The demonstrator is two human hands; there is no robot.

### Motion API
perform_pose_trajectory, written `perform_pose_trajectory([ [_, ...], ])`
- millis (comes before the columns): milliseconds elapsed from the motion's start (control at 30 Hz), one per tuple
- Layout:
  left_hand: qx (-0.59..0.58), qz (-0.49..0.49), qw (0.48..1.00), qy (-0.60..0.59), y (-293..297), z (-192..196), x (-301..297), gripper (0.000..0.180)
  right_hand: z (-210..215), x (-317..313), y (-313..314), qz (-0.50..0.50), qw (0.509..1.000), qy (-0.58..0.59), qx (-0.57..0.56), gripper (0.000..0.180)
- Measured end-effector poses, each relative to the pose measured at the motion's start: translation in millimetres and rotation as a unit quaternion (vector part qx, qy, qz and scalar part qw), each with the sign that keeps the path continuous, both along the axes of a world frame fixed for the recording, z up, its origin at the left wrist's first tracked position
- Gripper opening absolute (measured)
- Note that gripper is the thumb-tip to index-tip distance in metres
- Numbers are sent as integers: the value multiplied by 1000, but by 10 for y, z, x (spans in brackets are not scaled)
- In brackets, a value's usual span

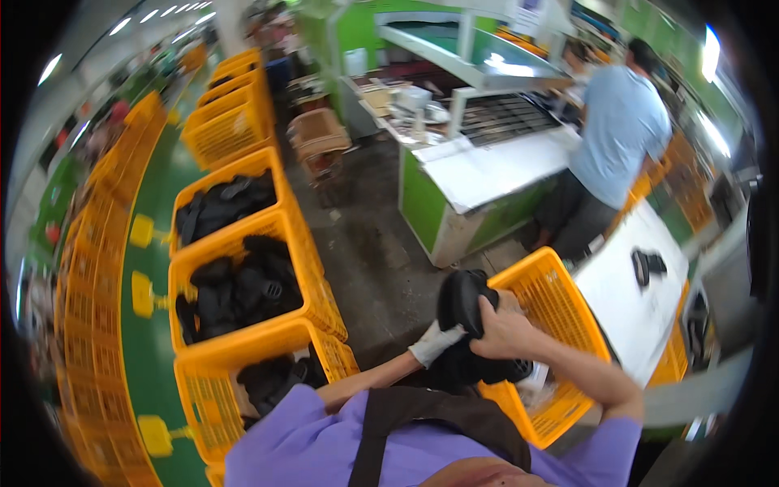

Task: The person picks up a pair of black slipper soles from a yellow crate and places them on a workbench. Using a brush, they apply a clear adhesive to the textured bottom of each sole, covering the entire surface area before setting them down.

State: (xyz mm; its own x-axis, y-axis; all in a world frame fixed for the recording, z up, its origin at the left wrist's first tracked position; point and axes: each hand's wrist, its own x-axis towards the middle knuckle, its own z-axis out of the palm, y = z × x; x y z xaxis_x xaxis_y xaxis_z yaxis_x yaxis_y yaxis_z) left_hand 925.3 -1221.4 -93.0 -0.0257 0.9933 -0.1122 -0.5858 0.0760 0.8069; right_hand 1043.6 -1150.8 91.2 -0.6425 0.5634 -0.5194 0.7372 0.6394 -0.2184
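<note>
In front of my chest I hold a black shoe (462, 302), tilted with its rounded end up. My right hand (505, 329) is bare and closed round its side, thumb pressed on the upper. My left hand (438, 344), in a white glove or wrap, presses at the shoe's other side; its fingers are mostly hidden. Below the hands another black shoe-like piece (462, 365) shows, partly covered by my arms. The yellow crate (560, 296) stands just beyond my right hand, with clear plastic wrapping low inside it.
At left, a row of yellow crates (320, 280) holds many black shoes (231, 296). A white-topped table (625, 308) at right carries a pair of black shoes (647, 266). Ahead stands a green-sided workbench (462, 219); a person in a light blue shirt (621, 122) is beside it.
</note>
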Motion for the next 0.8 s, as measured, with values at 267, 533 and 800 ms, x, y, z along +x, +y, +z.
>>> perform_pose_trajectory([
  [267, -109, 4, 988, -108, 44, -176, -489, 55, 2, -459, 334, 60, 992, 34, -105, 85],
  [533, -150, 50, 982, -102, 115, -76, -769, 42, -49, -753, 566, 133, 987, 30, -86, 76],
  [800, -92, 138, 986, 16, 645, -253, -1238, 16, -314, -1145, 1291, 105, 984, 23, -142, 92],
])
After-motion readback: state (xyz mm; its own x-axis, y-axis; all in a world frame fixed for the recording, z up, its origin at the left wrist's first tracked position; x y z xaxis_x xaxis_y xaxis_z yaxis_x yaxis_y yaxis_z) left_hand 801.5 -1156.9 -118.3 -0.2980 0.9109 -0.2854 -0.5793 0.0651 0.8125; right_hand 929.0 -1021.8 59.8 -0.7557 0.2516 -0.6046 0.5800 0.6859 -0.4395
